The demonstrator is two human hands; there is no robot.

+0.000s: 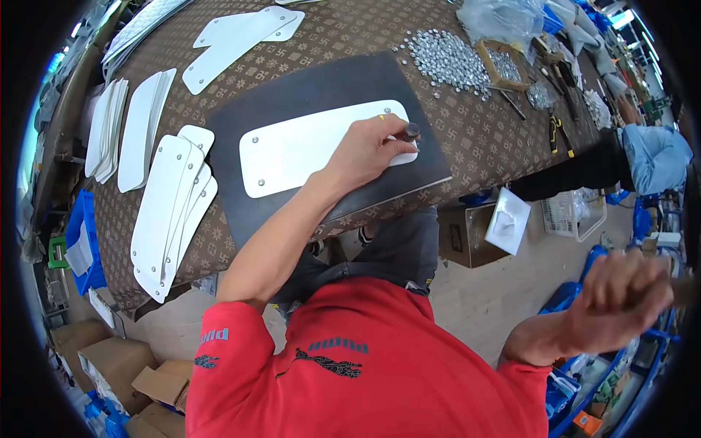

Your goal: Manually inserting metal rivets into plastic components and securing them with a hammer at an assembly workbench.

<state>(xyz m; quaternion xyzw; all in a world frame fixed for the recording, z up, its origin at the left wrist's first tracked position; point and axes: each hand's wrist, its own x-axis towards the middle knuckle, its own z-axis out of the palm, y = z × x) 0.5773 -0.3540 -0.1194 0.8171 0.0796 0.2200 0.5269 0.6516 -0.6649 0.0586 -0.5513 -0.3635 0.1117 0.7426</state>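
Observation:
My left hand [365, 155] pinches a short dark metal punch [412, 131] by its shaft, over the right end of a white rounded panel [292, 153]. Round silver studs show near the panel's other corners. Under the panel lies a black mat [321, 84]. Out to the right, well away from the panel, my right hand [617, 299] is raised in a fist. It is closed round a dark handle [683, 292], blurred and cut off by the picture's rim, so the tool's head does not show.
Fanned white panels with studs [157, 212] lie left of the mat, beside stacks of plain ones [142, 124]. More panels [234, 44] lie behind. At the far right are loose silver studs [445, 58], a stud box [485, 64] and yellow-handled pliers [553, 135]. Cardboard boxes [113, 365] stand below.

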